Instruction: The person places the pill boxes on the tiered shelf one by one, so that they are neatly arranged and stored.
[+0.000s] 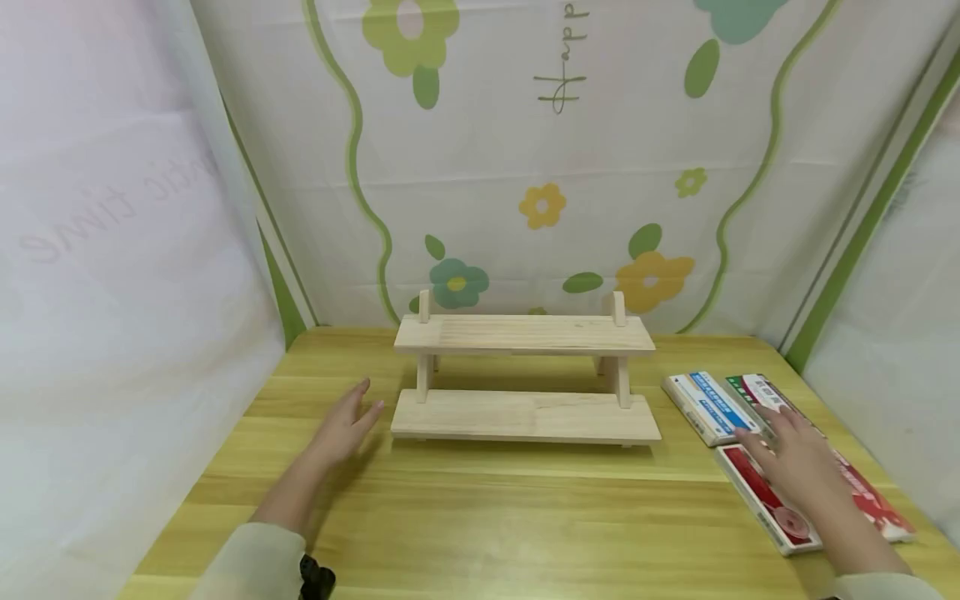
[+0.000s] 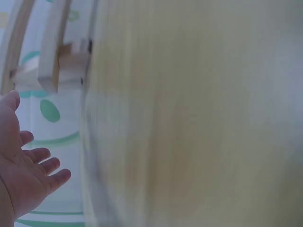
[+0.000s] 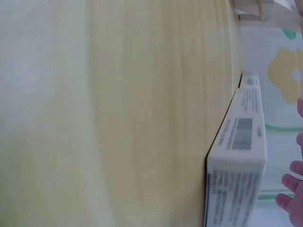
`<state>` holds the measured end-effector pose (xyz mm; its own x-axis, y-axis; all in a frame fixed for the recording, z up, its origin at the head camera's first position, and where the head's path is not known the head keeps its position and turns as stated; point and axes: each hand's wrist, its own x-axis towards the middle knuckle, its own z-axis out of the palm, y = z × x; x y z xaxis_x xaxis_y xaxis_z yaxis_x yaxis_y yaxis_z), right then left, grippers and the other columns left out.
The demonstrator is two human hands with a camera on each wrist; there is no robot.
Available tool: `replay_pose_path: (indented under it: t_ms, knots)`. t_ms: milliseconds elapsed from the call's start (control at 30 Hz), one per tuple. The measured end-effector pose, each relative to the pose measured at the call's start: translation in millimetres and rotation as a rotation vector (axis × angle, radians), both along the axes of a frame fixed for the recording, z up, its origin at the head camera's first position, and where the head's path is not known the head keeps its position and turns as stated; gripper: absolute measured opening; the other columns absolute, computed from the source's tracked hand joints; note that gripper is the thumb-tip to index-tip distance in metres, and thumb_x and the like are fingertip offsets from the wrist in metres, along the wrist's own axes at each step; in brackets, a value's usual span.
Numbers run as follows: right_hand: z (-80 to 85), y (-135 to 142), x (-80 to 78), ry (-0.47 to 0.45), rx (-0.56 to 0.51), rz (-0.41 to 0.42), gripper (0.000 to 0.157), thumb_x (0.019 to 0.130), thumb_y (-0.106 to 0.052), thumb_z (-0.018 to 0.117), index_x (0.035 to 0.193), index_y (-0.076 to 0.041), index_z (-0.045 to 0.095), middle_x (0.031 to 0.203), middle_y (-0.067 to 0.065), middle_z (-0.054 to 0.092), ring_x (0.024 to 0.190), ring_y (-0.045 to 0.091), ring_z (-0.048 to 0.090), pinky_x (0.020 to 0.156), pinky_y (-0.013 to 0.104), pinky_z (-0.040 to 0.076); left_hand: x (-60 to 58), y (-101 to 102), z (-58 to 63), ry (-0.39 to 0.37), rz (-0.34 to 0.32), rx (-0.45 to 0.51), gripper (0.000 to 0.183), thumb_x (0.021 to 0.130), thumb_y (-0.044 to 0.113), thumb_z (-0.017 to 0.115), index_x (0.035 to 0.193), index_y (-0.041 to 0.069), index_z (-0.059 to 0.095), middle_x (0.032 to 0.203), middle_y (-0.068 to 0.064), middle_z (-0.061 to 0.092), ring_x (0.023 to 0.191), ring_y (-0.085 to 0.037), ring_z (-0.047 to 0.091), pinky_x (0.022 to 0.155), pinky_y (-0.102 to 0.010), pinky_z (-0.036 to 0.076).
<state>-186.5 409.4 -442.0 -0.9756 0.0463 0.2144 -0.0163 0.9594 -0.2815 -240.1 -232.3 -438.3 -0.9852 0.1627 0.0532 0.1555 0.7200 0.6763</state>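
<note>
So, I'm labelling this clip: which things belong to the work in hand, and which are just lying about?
Likely in the job:
four boxes, near right hand
wooden shelf, near left hand

Just there:
wooden table
printed cloth
small black object

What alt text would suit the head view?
A person's open right grip is over flat boxes at the right of a wood-grain table. The open left grip is beside a two-tier shelf at the centre.

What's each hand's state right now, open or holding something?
Left hand: open, holding nothing, beside the wooden rack.
Right hand: open, holding nothing, over the boxes.
</note>
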Motion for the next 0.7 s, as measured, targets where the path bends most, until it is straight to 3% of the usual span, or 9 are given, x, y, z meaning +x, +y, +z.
replay_pose_path:
  t_ms: [200, 367, 467, 600, 700]
  knots:
    - [-1.6, 23, 14.4, -0.019, -0.084, -0.109, 0.077, 0.100, -0.051, 0.046, 0.149, 0.006, 0.027, 0.142, 0.043, 0.030, 0.120, 0.065, 0.030, 0.088, 0.075, 0.031, 8.1, 11, -6.8, -0.024, 0.022, 0.206, 0.072, 0.102, 0.040, 0.049, 0.154, -0.002, 0.021, 0.158, -0.025, 0.025, 0.140, -0.047, 0.032, 0.113, -0.057, 0.032]
    - [-6.5, 43, 26.8, -0.021, -0.145, -0.204, 0.079, 0.100, -0.049, 0.047, 0.149, 0.008, 0.024, 0.138, 0.045, 0.031, 0.122, 0.064, 0.029, 0.090, 0.074, 0.030, 13.8, 19, -14.2, -0.068, 0.045, 0.334, 0.073, 0.098, 0.036, 0.059, 0.153, 0.001, 0.025, 0.156, -0.024, 0.030, 0.139, -0.044, 0.036, 0.113, -0.055, 0.034]
    - [-8.2, 53, 33.9, -0.072, -0.182, -0.282, 0.083, 0.100, -0.052, 0.044, 0.149, 0.010, 0.020, 0.140, 0.047, 0.026, 0.127, 0.064, 0.024, 0.095, 0.075, 0.027, 17.0, 24, -20.8, -0.096, 0.057, 0.385, 0.074, 0.097, 0.035, 0.062, 0.153, 0.002, 0.026, 0.155, -0.025, 0.033, 0.138, -0.043, 0.039, 0.112, -0.054, 0.037]
    - [-10.7, 63, 42.7, -0.179, -0.244, -0.408, 0.088, 0.100, -0.058, 0.037, 0.152, 0.007, 0.011, 0.145, 0.046, 0.016, 0.133, 0.063, 0.016, 0.099, 0.076, 0.024, 17.9, 33, -28.9, -0.058, 0.078, 0.452, 0.070, 0.095, 0.025, 0.066, 0.150, -0.001, 0.033, 0.151, -0.027, 0.039, 0.133, -0.042, 0.046, 0.108, -0.048, 0.043]
    - [-13.1, 67, 48.8, -0.219, -0.274, -0.472, 0.089, 0.099, -0.060, 0.035, 0.153, 0.006, 0.008, 0.147, 0.045, 0.012, 0.134, 0.061, 0.015, 0.102, 0.075, 0.023, 17.3, 39, -33.2, -0.007, 0.112, 0.510, 0.064, 0.093, 0.018, 0.069, 0.146, -0.002, 0.040, 0.146, -0.025, 0.046, 0.128, -0.039, 0.052, 0.103, -0.035, 0.049]
